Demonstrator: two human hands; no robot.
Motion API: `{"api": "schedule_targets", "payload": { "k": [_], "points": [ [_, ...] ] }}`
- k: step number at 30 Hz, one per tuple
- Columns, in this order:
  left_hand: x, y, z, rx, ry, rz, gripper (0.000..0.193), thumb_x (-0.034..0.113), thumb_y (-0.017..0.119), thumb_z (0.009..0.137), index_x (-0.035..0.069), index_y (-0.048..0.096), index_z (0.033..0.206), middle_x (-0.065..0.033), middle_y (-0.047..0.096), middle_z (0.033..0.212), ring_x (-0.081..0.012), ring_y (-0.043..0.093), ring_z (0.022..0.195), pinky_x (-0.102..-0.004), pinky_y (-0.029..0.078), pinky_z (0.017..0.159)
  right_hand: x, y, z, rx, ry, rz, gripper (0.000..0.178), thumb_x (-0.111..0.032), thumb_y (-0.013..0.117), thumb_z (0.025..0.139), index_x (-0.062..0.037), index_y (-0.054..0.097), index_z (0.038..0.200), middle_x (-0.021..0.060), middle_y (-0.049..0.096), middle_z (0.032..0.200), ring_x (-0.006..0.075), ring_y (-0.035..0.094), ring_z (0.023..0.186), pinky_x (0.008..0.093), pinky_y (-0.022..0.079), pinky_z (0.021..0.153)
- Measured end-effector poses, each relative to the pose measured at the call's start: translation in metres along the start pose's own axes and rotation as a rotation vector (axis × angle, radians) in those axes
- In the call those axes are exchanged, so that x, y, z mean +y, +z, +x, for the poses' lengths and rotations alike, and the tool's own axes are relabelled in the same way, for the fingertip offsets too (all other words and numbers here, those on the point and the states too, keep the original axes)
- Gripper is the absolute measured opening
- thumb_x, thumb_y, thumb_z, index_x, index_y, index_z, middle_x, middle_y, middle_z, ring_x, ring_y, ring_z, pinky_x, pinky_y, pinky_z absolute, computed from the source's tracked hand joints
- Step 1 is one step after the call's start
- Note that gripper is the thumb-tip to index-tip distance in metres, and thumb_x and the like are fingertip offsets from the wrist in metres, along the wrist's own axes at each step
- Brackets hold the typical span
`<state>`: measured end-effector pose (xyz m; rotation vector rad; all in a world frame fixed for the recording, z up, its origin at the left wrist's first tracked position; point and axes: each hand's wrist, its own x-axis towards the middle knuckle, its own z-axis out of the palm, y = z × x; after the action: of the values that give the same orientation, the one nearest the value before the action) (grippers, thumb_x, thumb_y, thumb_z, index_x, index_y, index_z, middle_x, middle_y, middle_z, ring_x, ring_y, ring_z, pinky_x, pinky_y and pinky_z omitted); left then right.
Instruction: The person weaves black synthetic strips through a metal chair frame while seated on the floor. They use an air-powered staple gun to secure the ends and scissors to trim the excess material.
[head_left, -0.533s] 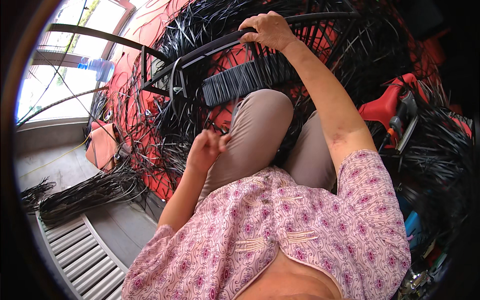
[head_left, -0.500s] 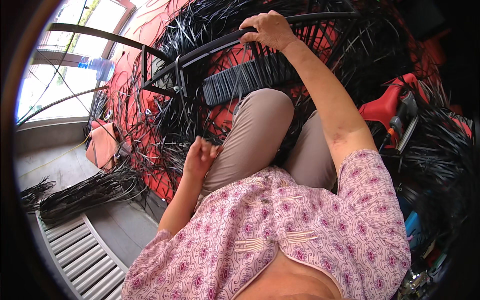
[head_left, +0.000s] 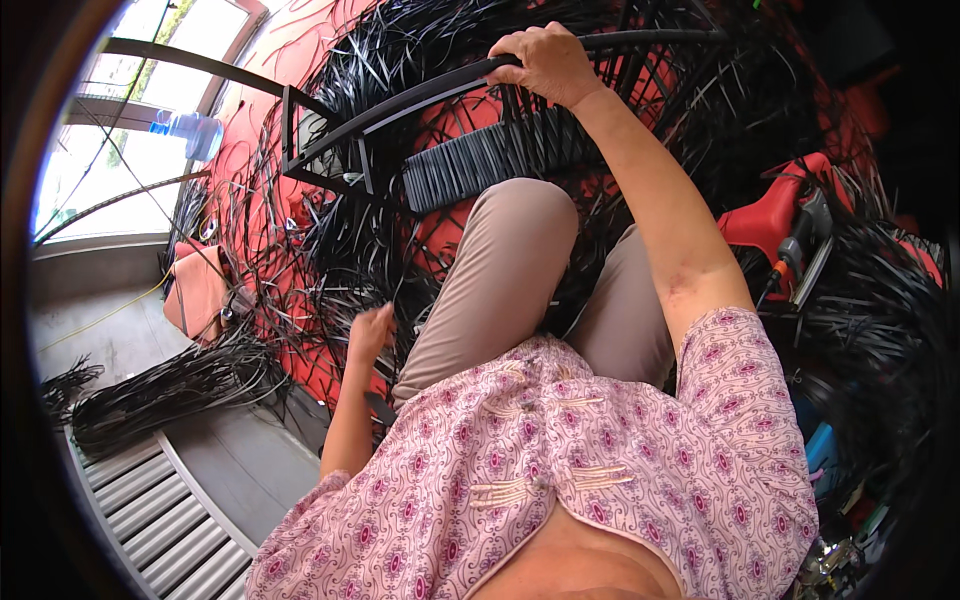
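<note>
Evidently the black frame (head_left: 440,86) stretches across the upper part of the view, beyond the person's knees (head_left: 525,215) and over red floor covering (head_left: 458,222). The right hand (head_left: 545,65) is wrapped around its upper rail, fingers curled firmly over it. Just below the rail, a dark panel (head_left: 490,162) shows tight, even rows of strip, so this part looks done. The frame's left end is bare bars with gaps between them, so the covering seems only partial, and plenty of loose strips (head_left: 380,50) remain heaped around it.

Beside the left thigh, the left hand (head_left: 370,332) is raised with its fingers partly curled; it is small and soft-edged, and I cannot tell whether it pinches a strip. Farther out, a strip bundle (head_left: 180,395) lies by a slatted bench (head_left: 150,510), and a red tool (head_left: 770,205) sits to the right.

Where the panel joins the frame is hard to make out, as dark overlaps dark. The forearm hides its right end, and the bench is cut off by the fisheye rim.
</note>
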<state>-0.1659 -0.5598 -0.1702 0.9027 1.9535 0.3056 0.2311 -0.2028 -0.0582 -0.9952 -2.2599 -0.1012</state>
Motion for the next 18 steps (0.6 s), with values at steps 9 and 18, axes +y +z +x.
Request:
{"api": "schedule_targets", "payload": {
  "k": [9,18],
  "points": [
    [0.377,0.039,0.034,0.691,1.490,0.104,0.014,0.014,0.064,0.090,0.004,0.067,0.099,-0.0123,0.067,0.099,-0.0309,0.064,0.090,-0.0380,0.049,0.083,0.024,0.011,0.023,0.035,-0.022,-0.049,0.041,-0.057,0.067,0.078,-0.0206,0.073,0.096,-0.0020,0.071,0.090,0.0183,0.067,0.090,0.0367,0.044,0.086],
    [0.493,0.019,0.147,0.342,1.337,0.237,0.024,0.026,0.066,0.088,0.003,0.069,0.092,-0.0151,0.064,0.071,-0.0233,0.062,0.064,-0.0346,0.049,0.063,0.076,0.027,0.088,0.070,0.078,-0.032,0.054,-0.051,0.073,0.076,-0.0086,0.063,0.108,0.0132,0.071,0.089,0.0306,0.068,0.089,0.0438,0.049,0.084]
  ]
}}
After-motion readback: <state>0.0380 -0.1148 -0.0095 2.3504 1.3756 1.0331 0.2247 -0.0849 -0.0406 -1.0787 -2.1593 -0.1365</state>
